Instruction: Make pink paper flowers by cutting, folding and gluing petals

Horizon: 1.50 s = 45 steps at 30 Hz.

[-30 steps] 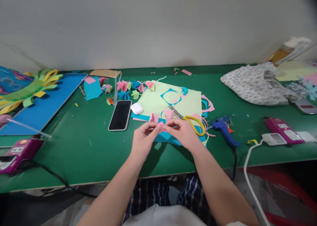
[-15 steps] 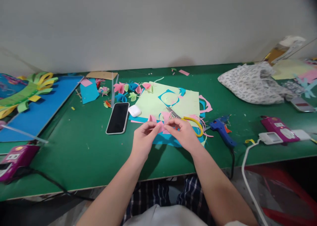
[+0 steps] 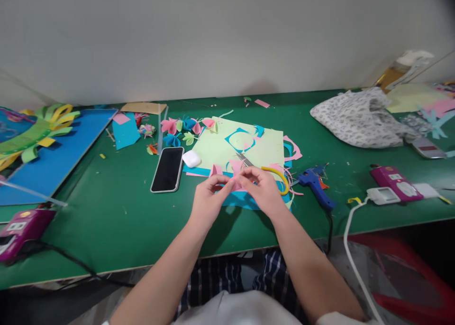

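My left hand (image 3: 208, 199) and my right hand (image 3: 261, 190) meet over the green table (image 3: 117, 206), both pinching a small pink paper piece (image 3: 235, 183) between their fingertips. Just behind them lie yellow-handled scissors (image 3: 270, 172) on a pale green sheet (image 3: 231, 147) with blue and pink offcuts. A black phone (image 3: 168, 169) and a white earbud case (image 3: 191, 159) lie to the left of my hands. Folded paper flowers (image 3: 185, 125) sit further back.
A blue glue gun (image 3: 315, 187) lies right of the scissors, its cord over the table's edge. A patterned cloth bag (image 3: 359, 118), a magenta device (image 3: 394, 182) and a white charger (image 3: 382, 195) are at the right. A blue board (image 3: 60, 149) and another magenta device (image 3: 21, 225) lie left.
Both hands stay together on the pink piece, with only small finger shifts. The view has drifted slightly, so the things on the table sit a little more to the left.
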Motion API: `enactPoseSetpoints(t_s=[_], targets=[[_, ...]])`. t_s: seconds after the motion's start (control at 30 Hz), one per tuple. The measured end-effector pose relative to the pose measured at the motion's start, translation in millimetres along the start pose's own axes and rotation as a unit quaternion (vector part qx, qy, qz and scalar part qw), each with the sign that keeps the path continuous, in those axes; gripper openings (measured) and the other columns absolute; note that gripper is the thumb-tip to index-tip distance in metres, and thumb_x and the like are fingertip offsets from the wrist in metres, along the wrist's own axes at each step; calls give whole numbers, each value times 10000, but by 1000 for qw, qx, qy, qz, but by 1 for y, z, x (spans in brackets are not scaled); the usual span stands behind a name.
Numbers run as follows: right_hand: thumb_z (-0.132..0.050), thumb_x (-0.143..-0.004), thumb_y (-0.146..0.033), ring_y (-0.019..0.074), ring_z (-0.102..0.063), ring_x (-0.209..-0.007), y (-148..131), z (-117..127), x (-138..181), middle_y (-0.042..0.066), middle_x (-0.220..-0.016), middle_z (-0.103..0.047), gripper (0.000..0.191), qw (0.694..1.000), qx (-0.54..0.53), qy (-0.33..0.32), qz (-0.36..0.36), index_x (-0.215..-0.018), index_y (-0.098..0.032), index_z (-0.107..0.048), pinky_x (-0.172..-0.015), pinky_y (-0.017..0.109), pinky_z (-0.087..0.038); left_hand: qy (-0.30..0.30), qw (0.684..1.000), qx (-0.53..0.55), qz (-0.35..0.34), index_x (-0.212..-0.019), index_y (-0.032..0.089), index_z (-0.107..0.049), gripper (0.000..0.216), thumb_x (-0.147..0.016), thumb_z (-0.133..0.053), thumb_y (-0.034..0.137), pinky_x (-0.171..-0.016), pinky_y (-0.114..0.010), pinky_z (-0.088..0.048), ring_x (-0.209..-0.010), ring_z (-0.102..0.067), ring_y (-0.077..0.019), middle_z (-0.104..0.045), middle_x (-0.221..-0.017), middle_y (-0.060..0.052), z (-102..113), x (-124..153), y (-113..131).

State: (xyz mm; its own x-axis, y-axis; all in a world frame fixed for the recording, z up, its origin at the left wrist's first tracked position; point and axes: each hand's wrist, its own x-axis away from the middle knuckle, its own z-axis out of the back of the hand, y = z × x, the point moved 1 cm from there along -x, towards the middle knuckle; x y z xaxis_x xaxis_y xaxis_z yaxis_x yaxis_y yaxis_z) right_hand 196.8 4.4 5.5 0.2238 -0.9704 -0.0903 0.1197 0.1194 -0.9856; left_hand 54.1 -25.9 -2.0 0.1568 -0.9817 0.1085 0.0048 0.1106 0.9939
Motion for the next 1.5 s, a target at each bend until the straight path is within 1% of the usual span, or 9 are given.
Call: enactPoseSetpoints(t_s=[0.77, 0.9, 0.93, 0.97, 1.03, 1.1, 1.23, 1.37, 1.5], targets=[[-555, -834, -359, 146, -580, -698, 9, 9, 27, 5, -743, -636, 172, 994, 44, 94, -29, -777, -205, -605, -597, 244, -457, -31, 999, 17, 6, -678, 174, -662, 181, -645, -733, 337, -702, -283, -490, -645, -597, -134, -660, -644, 2, -28, -8, 14], [-577, -820, -387, 176, -620, -778, 8, 33, 37, 18, -788, -675, 188, 988, 92, 119, -33, -782, -211, -632, -721, 292, -481, -32, 999, 41, 11, -668, 177, -669, 186, -627, -752, 339, -677, -265, -475, -655, -575, -128, -645, -642, 4, -26, -13, 10], [-624, -786, -378, 193, -616, -854, 10, 47, 40, 34, -869, -682, 170, 980, 133, 147, -34, -826, -213, -639, -786, 311, -469, -29, 998, 47, 10, -678, 180, -670, 190, -628, -753, 344, -675, -259, -470, -661, -571, -125, -644, -659, 5, -23, -15, 9], [-618, -777, -422, 197, -612, -879, 13, 64, 44, 32, -906, -680, 208, 941, 269, 204, -33, -850, -228, -636, -796, 313, -470, -25, 998, 53, 8, -689, 183, -670, 195, -630, -753, 350, -673, -254, -465, -668, -567, -122, -645, -679, 6, -21, -18, 8], [-587, -797, -401, 266, -562, -984, 23, 97, 52, 122, -989, -650, 258, 887, 350, 296, -63, -909, -172, -622, -895, 414, -403, -24, 998, 60, 6, -694, 181, -668, 208, -626, -757, 356, -663, -246, -454, -677, -561, -120, -645, -711, 2, -16, -23, 5], [-578, -792, -377, 321, -523, -1022, 35, 121, 57, 188, -1036, -621, 310, 847, 399, 337, -97, -973, -127, -606, -912, 482, -356, -29, 998, 62, 8, -687, 172, -667, 216, -620, -762, 355, -656, -244, -449, -672, -554, -120, -639, -704, -4, -13, -27, 2], [-643, -724, -364, 317, -553, -911, 55, 134, 59, 181, -985, -628, 371, 814, 454, 329, -153, -1002, -121, -603, -804, 435, -409, -37, 997, 71, 12, -692, 163, -673, 212, -622, -765, 341, -665, -239, -450, -661, -551, -115, -632, -681, -3, -12, -31, -2], [-635, -726, -301, 319, -555, -925, 58, 134, 54, 175, -967, -634, 322, 802, 469, 334, -158, -993, -123, -617, -815, 437, -410, -30, 996, 86, 6, -711, 173, -670, 206, -642, -751, 350, -670, -232, -455, -657, -554, -105, -634, -684, 9, -10, -33, -5], [-583, -772, -333, 314, -531, -1010, 45, 136, 53, 211, -1064, -597, 413, 781, 455, 409, -130, -1098, -81, -561, -860, 452, -414, -12, 995, 98, -9, -722, 169, -664, 197, -664, -736, 342, -652, -231, -463, -656, -563, -105, -639, -700, 3, -7, -33, -8]])
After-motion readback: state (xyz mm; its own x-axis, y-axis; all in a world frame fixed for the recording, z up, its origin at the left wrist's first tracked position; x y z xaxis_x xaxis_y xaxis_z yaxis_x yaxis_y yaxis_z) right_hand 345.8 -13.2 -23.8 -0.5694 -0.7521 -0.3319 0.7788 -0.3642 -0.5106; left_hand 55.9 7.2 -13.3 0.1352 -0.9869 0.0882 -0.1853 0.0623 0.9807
